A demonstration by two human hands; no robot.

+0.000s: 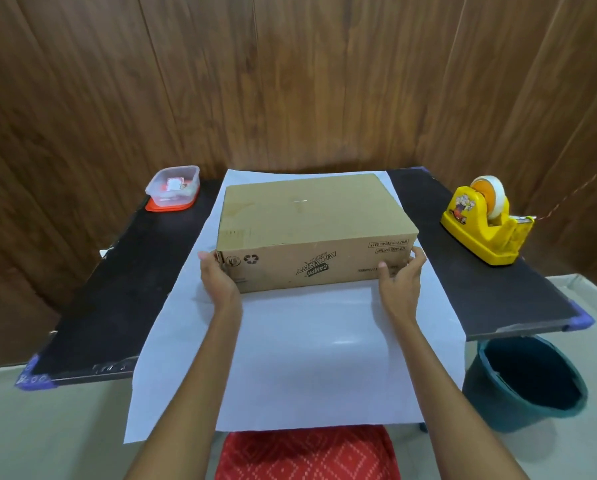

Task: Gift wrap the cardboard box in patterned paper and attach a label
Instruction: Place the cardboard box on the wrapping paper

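Fingers of my left hand and right hand clasp near corners of the brown cardboard box, long axis crosswise.

you've got both hands on the flat brown cardboard box: your left hand wraps its near left corner and your right hand the near right one. the box sits on a big white paper sheet spread over the black table. a yellow tape dispenser stands off to the right, a clear plastic tub to the left, and a teal bucket on the floor.
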